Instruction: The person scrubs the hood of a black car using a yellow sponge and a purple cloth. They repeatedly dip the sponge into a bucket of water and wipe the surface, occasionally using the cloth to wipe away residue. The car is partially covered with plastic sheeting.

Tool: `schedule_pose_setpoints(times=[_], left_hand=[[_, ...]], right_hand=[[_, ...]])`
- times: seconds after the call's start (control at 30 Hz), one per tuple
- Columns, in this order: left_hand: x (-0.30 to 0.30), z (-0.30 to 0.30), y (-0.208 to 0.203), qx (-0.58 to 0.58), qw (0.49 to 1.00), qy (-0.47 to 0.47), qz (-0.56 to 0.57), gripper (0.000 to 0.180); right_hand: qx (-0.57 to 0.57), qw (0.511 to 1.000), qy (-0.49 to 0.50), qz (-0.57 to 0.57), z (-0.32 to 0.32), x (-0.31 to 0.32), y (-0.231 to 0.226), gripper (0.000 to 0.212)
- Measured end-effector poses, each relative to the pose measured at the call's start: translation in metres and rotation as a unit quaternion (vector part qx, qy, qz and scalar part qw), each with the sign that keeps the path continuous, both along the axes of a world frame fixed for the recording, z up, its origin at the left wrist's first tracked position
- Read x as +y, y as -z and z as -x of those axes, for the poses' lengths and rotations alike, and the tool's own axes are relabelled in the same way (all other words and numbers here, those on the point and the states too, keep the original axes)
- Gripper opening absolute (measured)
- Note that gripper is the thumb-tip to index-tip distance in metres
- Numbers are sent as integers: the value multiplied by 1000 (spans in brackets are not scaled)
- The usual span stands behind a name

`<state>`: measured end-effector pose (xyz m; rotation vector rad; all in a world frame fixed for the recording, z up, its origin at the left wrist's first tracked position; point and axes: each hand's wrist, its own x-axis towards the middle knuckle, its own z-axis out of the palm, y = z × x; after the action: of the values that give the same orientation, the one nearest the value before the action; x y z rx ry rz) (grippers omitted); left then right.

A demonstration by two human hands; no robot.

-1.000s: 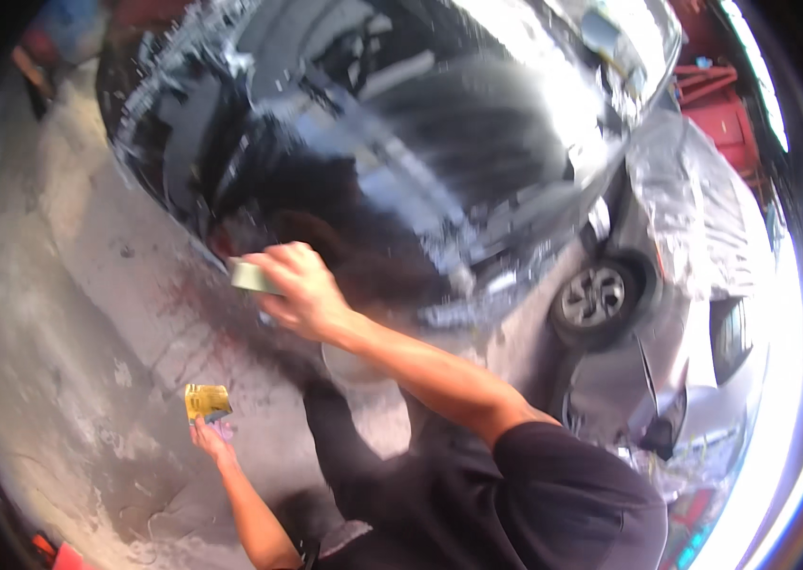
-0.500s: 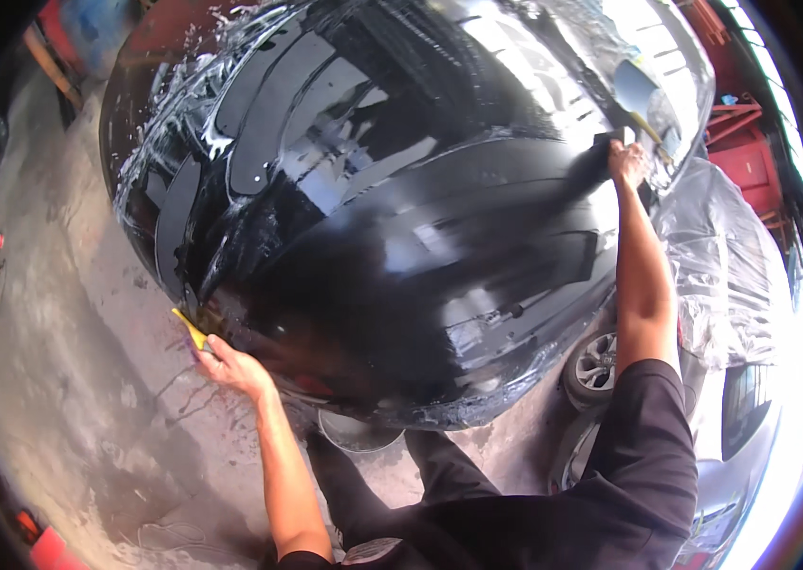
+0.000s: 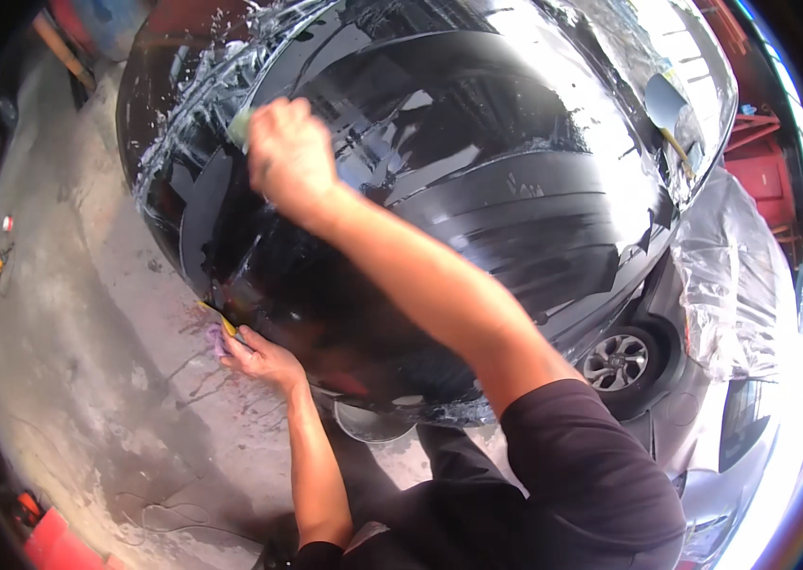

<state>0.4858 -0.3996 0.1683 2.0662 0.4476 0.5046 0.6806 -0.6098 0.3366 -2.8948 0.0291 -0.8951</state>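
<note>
In front of me a large, curved black car panel [image 3: 325,313] is wet, with whitish suds and streaks along its far left side. My right hand [image 3: 292,157] is stretched across to the panel's left part, fingers closed round a pale green pad [image 3: 241,128]; motion blur hides its exact kind. By the panel's near left edge, my left hand [image 3: 266,359] pinches a thin yellow scraper [image 3: 228,326]. Purple cloth-like material [image 3: 217,340] shows beside those fingers. A grey-bladed spatula with a yellow handle [image 3: 667,103] lies on the panel's far right.
A round bucket [image 3: 373,424] stands beneath the panel's near edge, in front of my legs. To the right is a car with a wheel [image 3: 618,363] and clear plastic sheeting [image 3: 729,266]. Something red [image 3: 64,543] sits at lower left on the stained concrete floor [image 3: 88,380].
My right hand has swept from the panel's right edge across to its left part. My left hand has shifted slightly right, still holding the yellow scraper.
</note>
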Motion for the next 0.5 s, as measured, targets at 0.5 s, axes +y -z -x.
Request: schedule_pose_setpoints(times=[0.5], left_hand=[[1, -1, -1, -24, 999, -15, -31, 40]], right_hand=[[44, 896, 441, 30, 148, -528, -128, 54]])
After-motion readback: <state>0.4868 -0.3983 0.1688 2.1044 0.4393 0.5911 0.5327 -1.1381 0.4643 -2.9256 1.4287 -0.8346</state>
